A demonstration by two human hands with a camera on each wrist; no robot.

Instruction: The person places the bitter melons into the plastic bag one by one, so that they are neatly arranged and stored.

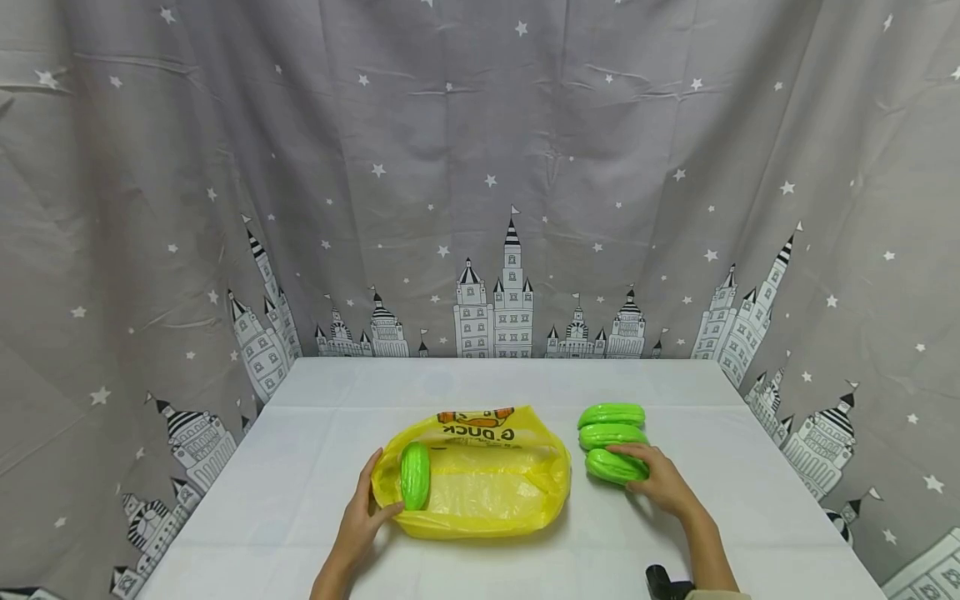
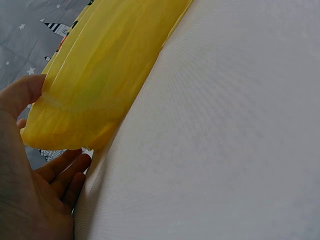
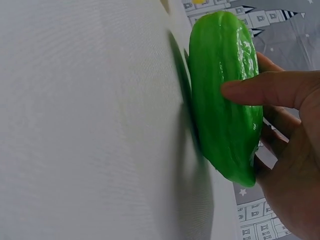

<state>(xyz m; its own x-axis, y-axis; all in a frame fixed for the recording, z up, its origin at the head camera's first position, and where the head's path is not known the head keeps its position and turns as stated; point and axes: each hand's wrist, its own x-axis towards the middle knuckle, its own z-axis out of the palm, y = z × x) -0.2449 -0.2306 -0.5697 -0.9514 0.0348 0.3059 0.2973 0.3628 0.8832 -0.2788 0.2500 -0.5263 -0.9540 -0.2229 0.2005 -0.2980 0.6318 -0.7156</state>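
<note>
A grey castle-print curtain (image 1: 480, 125) hangs behind the white table (image 1: 262, 517). Landmark: yellow bag (image 1: 480, 527). Bag interior, left end: bagged gourd (image 1: 415, 477). Left hand (image 1: 358, 514): thumb and fingers hold the bag's left end. Right of the bag: far gourd (image 1: 611, 414), middle gourd (image 1: 609, 435) and near gourd (image 1: 609, 468), the last gripped between thumb and fingers of the right hand (image 1: 666, 483).

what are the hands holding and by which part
Right hand grips the nearest green vegetable outside the bag, near its middle; left hand holds the bag by its left end.
</note>
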